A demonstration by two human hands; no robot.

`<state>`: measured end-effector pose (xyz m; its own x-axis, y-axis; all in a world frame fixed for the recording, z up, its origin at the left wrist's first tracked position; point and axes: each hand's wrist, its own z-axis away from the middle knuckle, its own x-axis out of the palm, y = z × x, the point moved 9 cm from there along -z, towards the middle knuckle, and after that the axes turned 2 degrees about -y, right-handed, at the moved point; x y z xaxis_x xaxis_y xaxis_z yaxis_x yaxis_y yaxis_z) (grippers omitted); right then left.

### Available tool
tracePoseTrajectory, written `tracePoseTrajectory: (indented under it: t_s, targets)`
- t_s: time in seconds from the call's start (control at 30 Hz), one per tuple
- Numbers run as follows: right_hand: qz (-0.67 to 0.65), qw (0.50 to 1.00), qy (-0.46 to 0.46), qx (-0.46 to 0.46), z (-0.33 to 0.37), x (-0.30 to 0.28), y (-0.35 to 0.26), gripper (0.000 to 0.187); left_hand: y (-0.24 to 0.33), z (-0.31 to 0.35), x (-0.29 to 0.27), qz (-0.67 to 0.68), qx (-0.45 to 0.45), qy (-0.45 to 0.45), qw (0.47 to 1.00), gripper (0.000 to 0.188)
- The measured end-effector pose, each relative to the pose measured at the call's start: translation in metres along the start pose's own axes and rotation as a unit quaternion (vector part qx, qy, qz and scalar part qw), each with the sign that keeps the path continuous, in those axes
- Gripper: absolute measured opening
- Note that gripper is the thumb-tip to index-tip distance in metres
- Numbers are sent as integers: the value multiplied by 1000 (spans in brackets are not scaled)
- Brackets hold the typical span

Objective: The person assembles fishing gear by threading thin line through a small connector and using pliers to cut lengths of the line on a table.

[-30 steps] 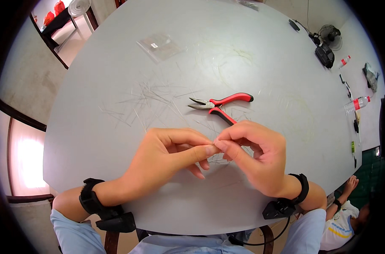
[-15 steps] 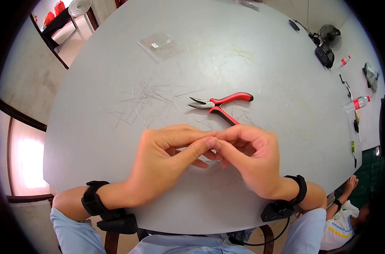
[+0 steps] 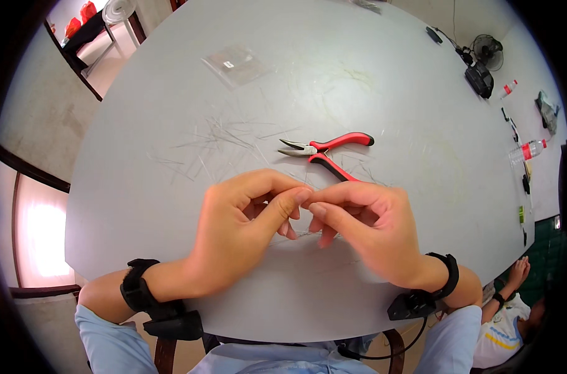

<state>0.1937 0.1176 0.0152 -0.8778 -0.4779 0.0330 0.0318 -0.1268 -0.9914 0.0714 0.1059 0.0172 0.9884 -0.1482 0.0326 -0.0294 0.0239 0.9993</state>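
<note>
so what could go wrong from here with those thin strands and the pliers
The left hand and right hand are close together at the fingertips; anything pinched there is too small to make out and might slip among the thin wire-like strands strewn on the table. Some lie beneath the hands, where their ends could prick. The pliers lie just beyond the right hand, jaws open, and might get knocked.

A: What sort of rm is this?

B: Workrm or small workshop, I'd say: 1 big grey table (image 3: 445, 237) w/ red-handled pliers (image 3: 343, 142) and thin wiry pcs (image 3: 224, 133) strewn on it.

A: Not a home hobby desk?

B: Prob. not. Another person (image 3: 502, 333) sits off to the R, black wristband (image 3: 498, 299) on. Plain wall (image 3: 40, 124) L, fan (image 3: 486, 51) R. Exact trade? Can't tell.
</note>
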Motion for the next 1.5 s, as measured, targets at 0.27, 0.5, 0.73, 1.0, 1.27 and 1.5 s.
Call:
tracePoseTrajectory:
  t_s: [0.27, 0.5, 0.73, 1.0, 1.27, 1.5]
  targets:
    - [331, 905, 105, -245, -9, -29, -52, 5, 0, -2, -6, -30, -32, -19, 999, 15]
    - [363, 873, 47, -322, -8, -17, -59, 10, 1, -2, -3, -22, -33, -44, 998, 15]
    - [239, 954, -131, -128, -7, 6, -23, 24, 0, 2, 17, -69, -27, -151, 986, 10]
    - [207, 950, -190, -133, -1, 14, -24, 22, 5, 6, 24, -92, 13, -200, 975, 6]
    - [313, 888, -156, -298, 8, 19, -38, 17, 10, 7, 27, -114, 45, -212, 970, 10]
    - [355, 859, -132, -344, 13, 17, -45, 13, 9, 7, 28, -97, 21, -214, 972, 10]
